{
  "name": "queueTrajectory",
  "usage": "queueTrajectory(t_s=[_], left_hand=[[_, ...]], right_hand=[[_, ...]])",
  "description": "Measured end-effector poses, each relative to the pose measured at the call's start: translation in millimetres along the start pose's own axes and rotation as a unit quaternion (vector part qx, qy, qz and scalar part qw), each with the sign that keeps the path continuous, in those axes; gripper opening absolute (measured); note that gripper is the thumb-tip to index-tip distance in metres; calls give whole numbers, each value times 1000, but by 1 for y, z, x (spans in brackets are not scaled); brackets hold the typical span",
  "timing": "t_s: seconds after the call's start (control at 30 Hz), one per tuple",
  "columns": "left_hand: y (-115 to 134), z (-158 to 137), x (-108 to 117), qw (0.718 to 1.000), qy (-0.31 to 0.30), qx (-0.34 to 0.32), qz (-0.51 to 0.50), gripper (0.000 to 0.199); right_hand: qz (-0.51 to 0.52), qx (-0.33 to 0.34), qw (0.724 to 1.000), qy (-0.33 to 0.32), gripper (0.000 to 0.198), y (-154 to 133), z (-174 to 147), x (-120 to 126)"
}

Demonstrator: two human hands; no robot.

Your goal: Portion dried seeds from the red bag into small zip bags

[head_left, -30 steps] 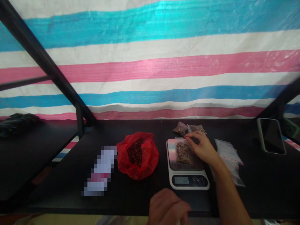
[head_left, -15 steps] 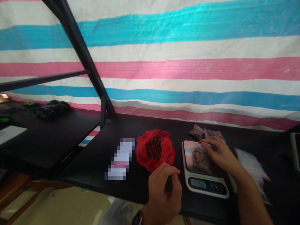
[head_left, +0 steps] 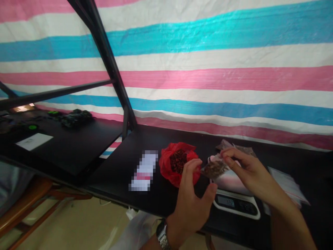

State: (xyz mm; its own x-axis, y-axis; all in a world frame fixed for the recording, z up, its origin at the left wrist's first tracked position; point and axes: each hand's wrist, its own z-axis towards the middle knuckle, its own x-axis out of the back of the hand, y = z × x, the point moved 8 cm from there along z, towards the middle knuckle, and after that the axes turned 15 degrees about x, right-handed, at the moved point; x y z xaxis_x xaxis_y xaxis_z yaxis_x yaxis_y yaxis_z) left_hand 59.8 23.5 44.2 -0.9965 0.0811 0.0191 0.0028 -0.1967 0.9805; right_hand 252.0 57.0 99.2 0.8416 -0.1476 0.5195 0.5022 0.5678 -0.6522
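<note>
My right hand [head_left: 246, 170] pinches the top of a small clear plastic bag [head_left: 214, 169] with brown dried bits inside, held tilted above the scale. The white kitchen scale [head_left: 235, 205] has a lit display whose figures are too blurred to read surely. Fingers and thumb spread apart, my left hand [head_left: 194, 199] hovers close to the bag's lower left end, holding nothing. A red plastic bag [head_left: 166, 163], open at the top, sits just beyond that hand with dark reddish-brown dried pieces [head_left: 178, 160] in it.
Behind the scale lie filled small bags [head_left: 246, 149], partly hidden by my right hand. Flat clear zip bags [head_left: 287, 185] rest at the right. A pixelated paper slip [head_left: 144, 170] lies left of the red bag. A black metal frame [head_left: 114, 73] rises at the table's back left.
My right hand has lifted the small bag off the scale and tilted it. My left hand has opened from a curled shape and come nearer to it. The view has shifted a little left.
</note>
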Motion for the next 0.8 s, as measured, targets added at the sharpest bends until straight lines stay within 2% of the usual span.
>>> queueTrajectory(t_s=[0.07,0.13,0.27,0.33,0.4,0.5,0.57,0.67,0.8], left_hand=[[-13,5,-8,992,-53,86,-71,52],[-20,6,-15,973,-90,156,-141,48],[-28,6,-16,918,-67,261,-291,60],[-31,5,-13,881,-41,285,-375,64],[-33,7,-11,845,-24,302,-440,58],[-39,9,-9,798,-13,343,-495,41],[-44,10,-9,775,-3,371,-511,37],[-52,12,-8,759,13,383,-527,41],[-58,10,-9,756,18,380,-533,38]], right_hand=[[19,22,1000,2,23,-26,6,-14],[27,33,999,-16,21,-46,12,-32],[9,32,999,24,19,-64,22,-48],[-4,16,999,47,26,-63,23,-50],[-12,9,999,44,28,-60,24,-55],[1,20,1000,-22,27,-54,25,-74],[10,19,997,-69,30,-47,26,-87],[-18,2,993,-115,33,-34,25,-99],[-47,-15,987,-154,36,-22,22,-103]])
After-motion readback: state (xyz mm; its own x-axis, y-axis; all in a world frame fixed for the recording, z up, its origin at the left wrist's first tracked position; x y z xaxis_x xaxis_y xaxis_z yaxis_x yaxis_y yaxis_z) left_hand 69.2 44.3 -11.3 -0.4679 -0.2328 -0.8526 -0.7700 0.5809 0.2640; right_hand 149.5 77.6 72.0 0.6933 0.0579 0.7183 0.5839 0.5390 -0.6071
